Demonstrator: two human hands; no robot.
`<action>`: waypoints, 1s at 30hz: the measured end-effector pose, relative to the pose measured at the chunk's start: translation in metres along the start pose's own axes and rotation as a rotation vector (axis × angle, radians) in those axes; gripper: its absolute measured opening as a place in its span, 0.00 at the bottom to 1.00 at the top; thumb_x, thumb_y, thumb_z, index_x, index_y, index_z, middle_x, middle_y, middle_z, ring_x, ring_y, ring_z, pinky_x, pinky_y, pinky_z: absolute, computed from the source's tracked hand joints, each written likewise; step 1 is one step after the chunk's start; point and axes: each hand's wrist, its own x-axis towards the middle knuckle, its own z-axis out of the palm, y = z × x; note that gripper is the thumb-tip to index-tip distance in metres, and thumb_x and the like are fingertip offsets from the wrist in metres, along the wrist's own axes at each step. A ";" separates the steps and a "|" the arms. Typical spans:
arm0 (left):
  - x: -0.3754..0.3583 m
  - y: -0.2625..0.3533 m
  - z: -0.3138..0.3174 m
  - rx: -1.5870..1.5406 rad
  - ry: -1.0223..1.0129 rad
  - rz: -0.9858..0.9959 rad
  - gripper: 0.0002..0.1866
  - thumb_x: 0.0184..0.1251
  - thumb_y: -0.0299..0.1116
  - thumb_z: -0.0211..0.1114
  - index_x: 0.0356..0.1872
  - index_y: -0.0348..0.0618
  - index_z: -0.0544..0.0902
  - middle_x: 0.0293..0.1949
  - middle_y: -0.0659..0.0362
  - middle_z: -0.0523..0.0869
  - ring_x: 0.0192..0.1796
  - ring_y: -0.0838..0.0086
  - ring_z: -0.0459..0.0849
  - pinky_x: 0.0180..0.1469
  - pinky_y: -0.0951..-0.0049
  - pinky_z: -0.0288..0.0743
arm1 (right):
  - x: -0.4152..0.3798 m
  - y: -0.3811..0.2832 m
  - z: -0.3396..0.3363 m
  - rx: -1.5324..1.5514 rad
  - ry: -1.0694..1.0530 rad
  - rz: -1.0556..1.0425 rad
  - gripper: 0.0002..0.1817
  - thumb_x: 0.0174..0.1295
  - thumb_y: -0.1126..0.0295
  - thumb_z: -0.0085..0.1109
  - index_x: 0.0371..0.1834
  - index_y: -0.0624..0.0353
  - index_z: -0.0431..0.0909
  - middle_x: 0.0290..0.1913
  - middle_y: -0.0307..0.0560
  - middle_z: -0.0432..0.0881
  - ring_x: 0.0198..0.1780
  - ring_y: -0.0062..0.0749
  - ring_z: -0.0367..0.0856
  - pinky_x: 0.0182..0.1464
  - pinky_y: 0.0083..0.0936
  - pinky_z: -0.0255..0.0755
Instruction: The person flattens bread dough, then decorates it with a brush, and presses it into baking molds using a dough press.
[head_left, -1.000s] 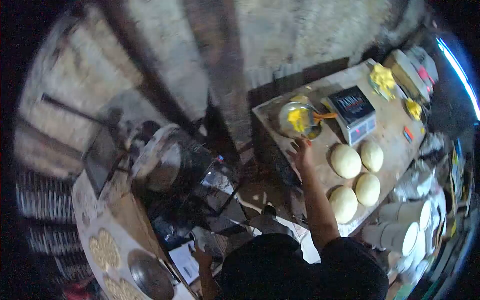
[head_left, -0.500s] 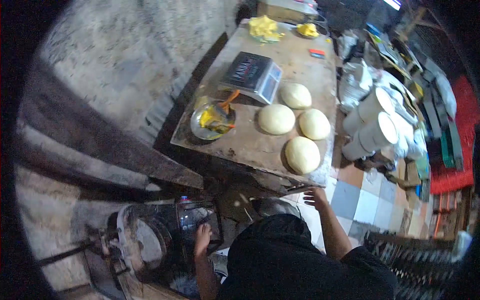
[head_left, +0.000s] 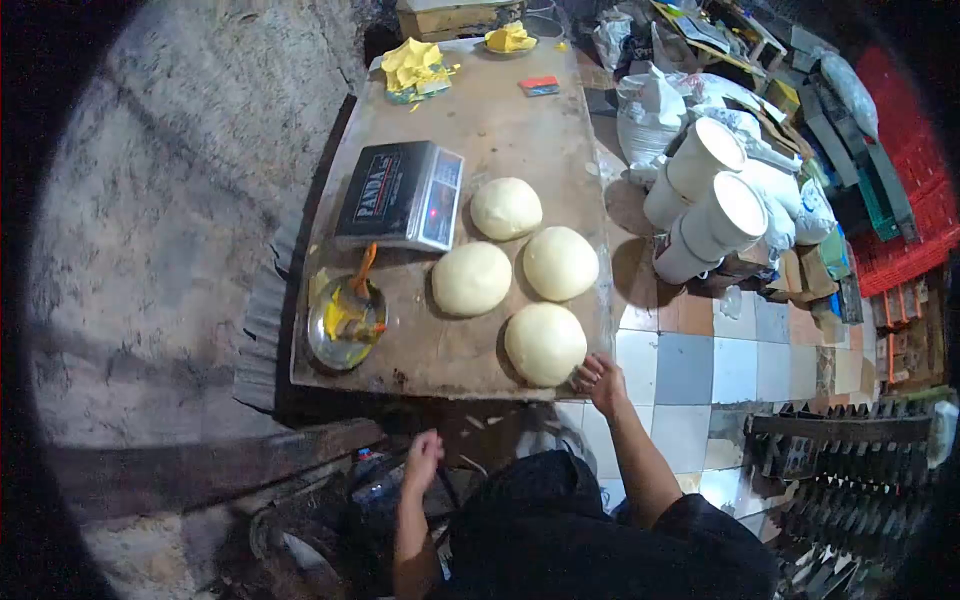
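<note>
Four large smooth dough balls lie grouped on the wooden table [head_left: 470,360]. The closest dough ball [head_left: 545,345] is at the front right edge. My right hand [head_left: 601,382] is just beside it, fingers loosely bent and apart, holding nothing. Below the table's front edge, my left hand [head_left: 424,460] hangs with loosely curled fingers and nothing visible in it. Left of the dough stands a black PANDA digital scale [head_left: 395,195]. A metal bowl [head_left: 345,335] with yellow grease and an orange-handled brush [head_left: 364,268] sits at the front left corner.
At the table's far end are a yellow fat mound [head_left: 415,70], a small plate of yellow fat [head_left: 510,38] and a red packet [head_left: 539,86]. White buckets [head_left: 722,215] and sacks [head_left: 650,120] stand right on the tiled floor. A rough wall [head_left: 190,200] runs along the left.
My view has turned and come closer to the table, which appears further left. My right hand has come up beside the closest dough ball. My left hand has moved slightly inward.
</note>
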 end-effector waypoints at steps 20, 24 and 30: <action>-0.068 0.001 0.082 -0.804 0.291 -0.127 0.30 0.77 0.58 0.53 0.64 0.42 0.76 0.53 0.54 0.83 0.58 0.66 0.81 0.60 0.62 0.75 | 0.006 0.102 0.194 -0.717 -0.749 0.938 0.30 0.65 0.54 0.60 0.66 0.60 0.73 0.53 0.52 0.84 0.45 0.40 0.86 0.50 0.38 0.79; -0.140 0.008 0.061 -1.130 0.613 0.173 0.33 0.75 0.61 0.54 0.67 0.44 0.73 0.58 0.54 0.81 0.59 0.62 0.81 0.63 0.57 0.76 | -0.115 0.148 0.236 -1.060 -1.255 0.914 0.36 0.65 0.48 0.62 0.69 0.63 0.70 0.57 0.51 0.81 0.56 0.34 0.79 0.59 0.34 0.73; -0.317 -0.079 0.089 -0.867 1.104 -0.071 0.29 0.74 0.57 0.57 0.59 0.40 0.80 0.51 0.55 0.84 0.52 0.66 0.82 0.53 0.63 0.79 | -0.276 0.260 0.221 -1.482 -1.762 0.747 0.28 0.71 0.55 0.59 0.68 0.61 0.71 0.61 0.50 0.77 0.62 0.33 0.74 0.66 0.33 0.67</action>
